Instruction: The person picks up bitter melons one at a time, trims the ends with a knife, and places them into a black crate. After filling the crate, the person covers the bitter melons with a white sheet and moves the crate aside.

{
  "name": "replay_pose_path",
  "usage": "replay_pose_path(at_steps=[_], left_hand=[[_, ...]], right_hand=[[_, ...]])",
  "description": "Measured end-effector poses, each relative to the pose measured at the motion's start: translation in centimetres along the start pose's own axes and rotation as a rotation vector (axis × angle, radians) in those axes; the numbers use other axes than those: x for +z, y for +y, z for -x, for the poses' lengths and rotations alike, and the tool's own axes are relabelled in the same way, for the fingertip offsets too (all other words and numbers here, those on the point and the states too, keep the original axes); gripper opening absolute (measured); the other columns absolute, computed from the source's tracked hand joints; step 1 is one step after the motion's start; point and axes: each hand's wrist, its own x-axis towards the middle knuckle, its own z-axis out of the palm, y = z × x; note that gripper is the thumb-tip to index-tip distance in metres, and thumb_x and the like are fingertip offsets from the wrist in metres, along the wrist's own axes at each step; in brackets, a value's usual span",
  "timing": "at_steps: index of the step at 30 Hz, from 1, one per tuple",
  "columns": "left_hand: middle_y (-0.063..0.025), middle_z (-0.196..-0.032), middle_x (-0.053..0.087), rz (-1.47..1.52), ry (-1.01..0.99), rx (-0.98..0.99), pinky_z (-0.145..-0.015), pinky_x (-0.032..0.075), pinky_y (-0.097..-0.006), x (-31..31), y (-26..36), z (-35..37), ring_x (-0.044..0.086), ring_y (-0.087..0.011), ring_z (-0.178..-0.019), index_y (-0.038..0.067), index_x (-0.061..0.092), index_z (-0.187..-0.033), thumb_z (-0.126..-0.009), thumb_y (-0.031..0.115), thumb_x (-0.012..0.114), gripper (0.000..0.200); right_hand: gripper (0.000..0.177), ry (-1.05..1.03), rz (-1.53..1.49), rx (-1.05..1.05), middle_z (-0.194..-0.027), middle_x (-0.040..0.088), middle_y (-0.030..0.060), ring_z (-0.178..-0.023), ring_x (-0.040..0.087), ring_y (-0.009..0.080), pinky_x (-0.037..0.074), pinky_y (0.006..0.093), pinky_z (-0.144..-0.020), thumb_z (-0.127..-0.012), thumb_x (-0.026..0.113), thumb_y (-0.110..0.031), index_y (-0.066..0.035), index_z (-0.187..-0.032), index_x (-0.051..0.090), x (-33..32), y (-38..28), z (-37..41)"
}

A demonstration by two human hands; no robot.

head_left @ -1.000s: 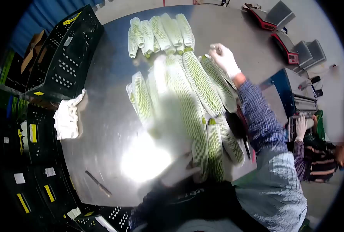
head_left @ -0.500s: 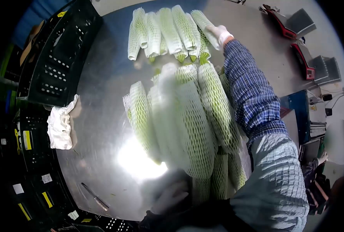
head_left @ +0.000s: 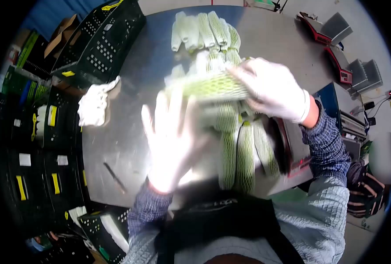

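Note:
My right hand (head_left: 272, 88), in a white glove, grips one end of a long green vegetable (head_left: 215, 87) in a white foam net sleeve. It is held level above the table and partly blurred. My left hand (head_left: 171, 132), also gloved, has its fingers spread, with the fingertips at or just below the vegetable's left end; whether they touch cannot be made out. Below and behind lie more netted vegetables: a back row (head_left: 204, 31), and a front group (head_left: 246, 154) close to my body. My hands hide part of the middle of the pile.
A dark perforated crate (head_left: 111, 44) stands at the table's back left, near a crumpled white cloth (head_left: 93, 104). On the metal table (head_left: 125, 145) lies a knife (head_left: 115, 177). Red scales (head_left: 338, 66) stand at the right. More black crates (head_left: 26, 176) line the left side.
My right hand has come back from the far row to the middle, now with a netted vegetable. My left hand has risen from near my body with fingers spread. The view has shifted.

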Motion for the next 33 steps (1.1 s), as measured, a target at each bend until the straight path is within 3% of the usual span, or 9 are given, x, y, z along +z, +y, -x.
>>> replay_pose_path(at_steps=[3, 6, 10, 16, 19, 24, 27, 28, 33], left_hand=[[-0.0171, -0.120, 0.063, 0.171, 0.022, -0.036, -0.100, 0.045, -0.0461, 1.2, -0.9, 2.5, 0.060, -0.0316, -0.115, 0.005, 0.055, -0.133, -0.067, 0.018, 0.081, 0.072], [-0.0119, -0.106, 0.070, 0.769, -0.034, -0.428, -0.082, 0.054, -0.0325, 1.4, 0.1, 6.8, 0.069, -0.0240, -0.092, 0.004, 0.058, -0.119, -0.069, 0.005, 0.080, 0.055], [-0.0094, -0.114, 0.067, 1.282, -0.035, -0.501, -0.088, 0.052, -0.0332, 2.6, 2.5, 12.0, 0.065, -0.0188, -0.102, 0.003, 0.055, -0.125, -0.072, 0.004, 0.080, 0.059], [-0.0086, -0.114, 0.067, 1.463, -0.300, -0.478, -0.091, 0.052, -0.0330, 0.9, 3.3, 15.5, 0.064, -0.0182, -0.103, 0.001, 0.055, -0.127, -0.074, 0.004, 0.080, 0.059], [-0.0091, -0.112, 0.068, 1.411, -0.360, -0.571, -0.089, 0.053, -0.0328, -0.3, 3.9, 17.3, 0.065, -0.0191, -0.101, 0.000, 0.055, -0.126, -0.073, 0.006, 0.081, 0.059], [-0.0109, -0.109, 0.068, 1.398, -0.237, -0.625, -0.085, 0.055, -0.0322, -0.7, 4.9, 18.1, 0.067, -0.0200, -0.099, -0.001, 0.057, -0.124, -0.073, 0.006, 0.081, 0.057], [-0.0126, -0.106, 0.067, 1.618, -0.259, -0.782, -0.082, 0.055, -0.0332, -1.3, 4.9, 17.5, 0.067, -0.0220, -0.096, 0.001, 0.055, -0.124, -0.080, 0.013, 0.075, 0.051], [-0.0126, -0.108, 0.066, 1.311, -0.090, -0.502, -0.082, 0.054, -0.0331, 0.2, 4.8, 18.0, 0.067, -0.0218, -0.097, 0.000, 0.055, -0.123, -0.084, 0.011, 0.071, 0.043], [-0.0128, -0.110, 0.064, 1.253, 0.065, -0.543, -0.086, 0.051, -0.0332, 0.7, 4.9, 17.6, 0.064, -0.0231, -0.101, 0.000, 0.055, -0.123, -0.083, 0.015, 0.073, 0.046]], right_hand=[[0.071, -0.043, -0.058, -0.155, -0.097, 0.065, 0.0087, -0.081, 0.064, 0.0230, 0.054, 0.0329, -0.067, -0.065, 0.077, -0.013, -0.008, -0.133, 0.057, -3.8, -7.2, -0.4], [0.075, 0.269, -0.155, -0.242, -0.119, 0.065, 0.0118, -0.099, 0.065, 0.0239, 0.054, 0.0367, -0.085, -0.070, 0.082, -0.027, -0.007, -0.137, 0.054, -5.5, -7.5, -0.2], [0.108, 0.549, -1.324, 0.325, -0.138, 0.055, 0.0166, -0.126, 0.054, 0.0257, 0.040, 0.0427, -0.109, -0.070, 0.081, -0.058, -0.001, -0.148, 0.033, -0.9, -10.0, 0.6], [0.038, 0.452, -2.032, 0.617, -0.098, 0.069, 0.0079, -0.094, 0.065, 0.0145, 0.052, 0.0295, -0.084, -0.089, 0.069, -0.014, 0.002, -0.122, 0.059, 0.5, -20.5, -0.2], [0.034, 0.510, -1.867, 0.497, -0.097, 0.067, 0.0071, -0.093, 0.064, 0.0131, 0.052, 0.0280, -0.082, -0.087, 0.070, -0.009, 0.001, -0.117, 0.060, 2.7, -23.2, 0.9], [0.057, 0.438, -1.590, 0.733, -0.107, 0.063, 0.0076, -0.095, 0.062, 0.0147, 0.052, 0.0302, -0.086, -0.076, 0.075, -0.003, 0.003, -0.126, 0.049, 5.2, -27.7, 2.9], [0.052, 0.474, -1.271, 0.693, -0.104, 0.062, 0.0135, -0.093, 0.064, 0.0199, 0.053, 0.0332, -0.082, -0.077, 0.079, -0.016, 0.004, -0.115, 0.049, 7.2, -29.5, 3.6], [0.054, 0.455, -1.231, 0.696, -0.103, 0.062, 0.0145, -0.093, 0.064, 0.0219, 0.053, 0.0341, -0.082, -0.077, 0.079, -0.018, 0.004, -0.116, 0.049, 7.6, -29.6, 3.9], [0.062, 0.447, -0.925, 0.586, -0.102, 0.063, 0.0197, -0.093, 0.066, 0.0299, 0.053, 0.0379, -0.082, -0.077, 0.078, -0.023, 0.008, -0.122, 0.047, 8.3, -29.8, 4.6]])
